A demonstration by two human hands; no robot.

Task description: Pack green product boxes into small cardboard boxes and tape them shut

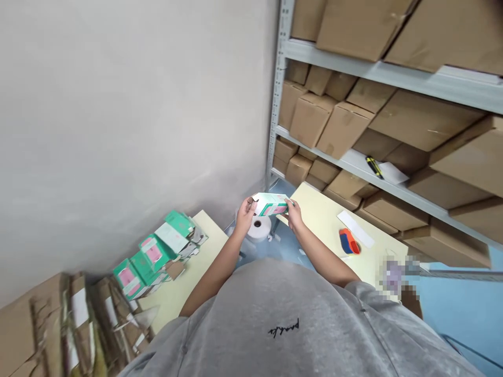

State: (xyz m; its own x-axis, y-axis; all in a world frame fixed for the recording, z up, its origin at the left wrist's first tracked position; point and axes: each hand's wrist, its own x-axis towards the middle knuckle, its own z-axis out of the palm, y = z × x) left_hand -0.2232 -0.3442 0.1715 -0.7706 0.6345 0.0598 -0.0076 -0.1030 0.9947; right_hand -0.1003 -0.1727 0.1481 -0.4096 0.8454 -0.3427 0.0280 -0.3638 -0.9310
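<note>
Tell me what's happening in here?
A person is holding up a green-and-white box, with the left hand on one end and the right hand on the other. More green packaging lies on the left table, and an orange-and-blue thing sits on the right table.

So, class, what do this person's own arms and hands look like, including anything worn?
The left hand and right hand are ungloved. The forearms are bare below the short sleeves of a grey top, which carries dark script lettering.
</note>
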